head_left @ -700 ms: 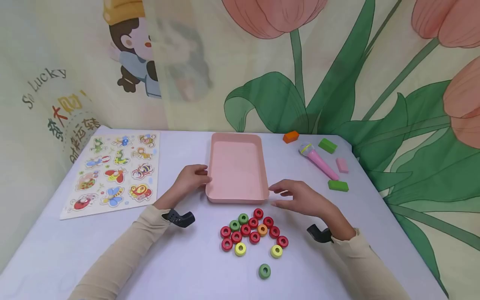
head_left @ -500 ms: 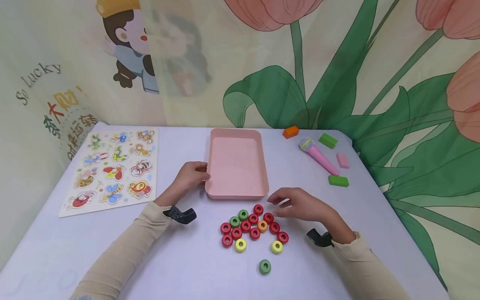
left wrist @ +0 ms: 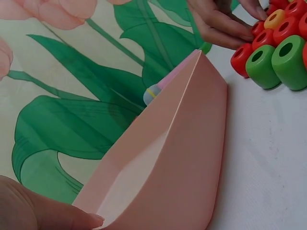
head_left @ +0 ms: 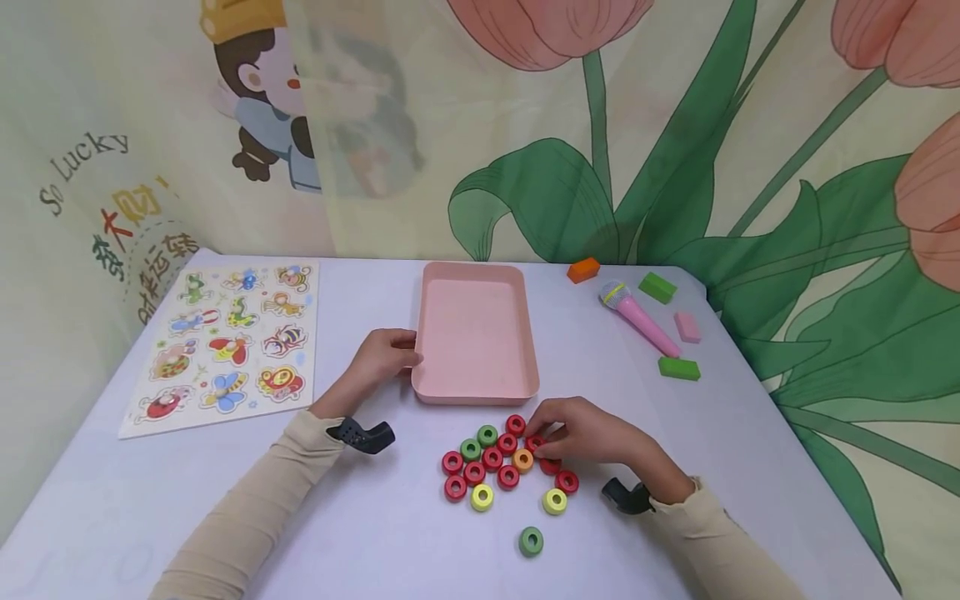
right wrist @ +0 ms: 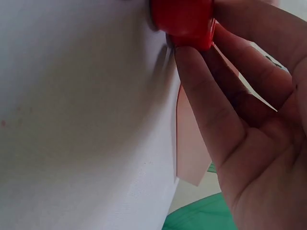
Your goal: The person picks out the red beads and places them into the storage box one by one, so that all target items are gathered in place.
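Left hand [head_left: 381, 353] rests curled against the left rim of the pink tray [head_left: 476, 390], which sits mid-table on the white table [head_left: 375, 533]. Just in front of the tray, the right hand [head_left: 592, 433] pinches a red ring [head_left: 535, 442] at the right edge of the cluster of rings [head_left: 495, 467] lying on the cloth.

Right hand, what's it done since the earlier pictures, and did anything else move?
The right hand came back from beside the pink tray toward the person and down onto the cluster of rings, where its fingers now pinch a red ring. The left hand stayed holding the tray's left edge; the tray and the other rings did not move.
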`<action>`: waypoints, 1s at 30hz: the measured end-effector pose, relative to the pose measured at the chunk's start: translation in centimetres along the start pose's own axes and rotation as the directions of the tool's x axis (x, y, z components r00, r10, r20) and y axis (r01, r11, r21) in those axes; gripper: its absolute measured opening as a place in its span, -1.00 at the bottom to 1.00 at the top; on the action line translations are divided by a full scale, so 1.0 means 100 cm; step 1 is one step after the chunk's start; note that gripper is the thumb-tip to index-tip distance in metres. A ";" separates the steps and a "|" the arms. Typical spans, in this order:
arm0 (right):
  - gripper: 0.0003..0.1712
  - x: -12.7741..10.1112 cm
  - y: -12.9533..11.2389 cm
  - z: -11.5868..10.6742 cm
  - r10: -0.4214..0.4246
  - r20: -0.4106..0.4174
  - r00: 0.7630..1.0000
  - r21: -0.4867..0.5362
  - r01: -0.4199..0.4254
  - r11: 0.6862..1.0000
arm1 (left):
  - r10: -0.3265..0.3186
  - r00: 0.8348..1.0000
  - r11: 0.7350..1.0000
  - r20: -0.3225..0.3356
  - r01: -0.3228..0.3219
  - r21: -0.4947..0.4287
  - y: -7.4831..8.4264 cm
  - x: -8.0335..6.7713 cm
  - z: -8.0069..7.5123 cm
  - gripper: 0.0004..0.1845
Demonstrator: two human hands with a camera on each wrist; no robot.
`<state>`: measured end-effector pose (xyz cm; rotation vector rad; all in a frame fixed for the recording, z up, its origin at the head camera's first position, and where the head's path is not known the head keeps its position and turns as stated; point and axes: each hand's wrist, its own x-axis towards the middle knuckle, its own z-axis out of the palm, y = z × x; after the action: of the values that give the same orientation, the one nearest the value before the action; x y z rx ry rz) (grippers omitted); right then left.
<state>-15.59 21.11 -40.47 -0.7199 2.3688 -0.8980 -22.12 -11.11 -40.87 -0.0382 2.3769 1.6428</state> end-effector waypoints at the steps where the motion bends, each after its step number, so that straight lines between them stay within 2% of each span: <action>1: -0.79 0.000 0.000 -0.001 -0.003 -0.001 1.000 -0.008 0.003 1.000 | -0.003 1.000 1.000 -0.002 0.003 0.000 0.000 0.000 0.000 -0.49; 5: -0.78 0.001 -0.005 -0.017 -0.037 -0.017 0.999 -0.037 0.036 0.999 | -0.017 1.000 1.000 -0.006 0.017 -0.012 0.001 -0.001 0.001 -0.48; 10: -0.73 0.021 -0.018 -0.058 -0.116 -0.071 0.991 -0.089 0.109 0.990 | -0.017 1.000 0.999 -0.009 0.016 -0.033 0.001 -0.002 0.002 -0.47; 15: -0.76 0.070 -0.034 -0.087 -0.157 -0.096 0.983 -0.134 0.143 0.981 | -0.022 1.000 0.999 -0.015 0.021 -0.028 0.000 -0.001 0.000 -0.47; 20: -0.79 0.129 -0.043 -0.098 -0.164 -0.049 0.985 -0.175 0.154 0.973 | -0.023 0.999 0.999 -0.023 0.022 -0.035 0.000 -0.001 0.000 -0.48; 22: -0.81 0.151 -0.044 -0.100 -0.164 -0.030 0.986 -0.220 0.154 0.963 | -0.023 0.999 0.999 -0.025 0.021 -0.045 0.000 -0.001 0.001 -0.49; 26: -0.83 0.187 -0.044 -0.099 -0.107 -0.027 0.994 -0.301 0.094 0.949 | -0.024 0.999 0.998 -0.024 0.023 -0.051 0.001 -0.001 0.001 -0.50; 30: -0.82 0.211 -0.041 -0.094 -0.046 -0.006 0.999 -0.258 0.043 0.965 | -0.018 1.000 0.998 -0.017 0.017 -0.055 0.001 -0.002 0.003 -0.50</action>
<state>-35.62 9.45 -36.97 -0.8723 2.5172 -0.6168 -21.93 -10.83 -40.82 -0.0843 2.3368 1.7068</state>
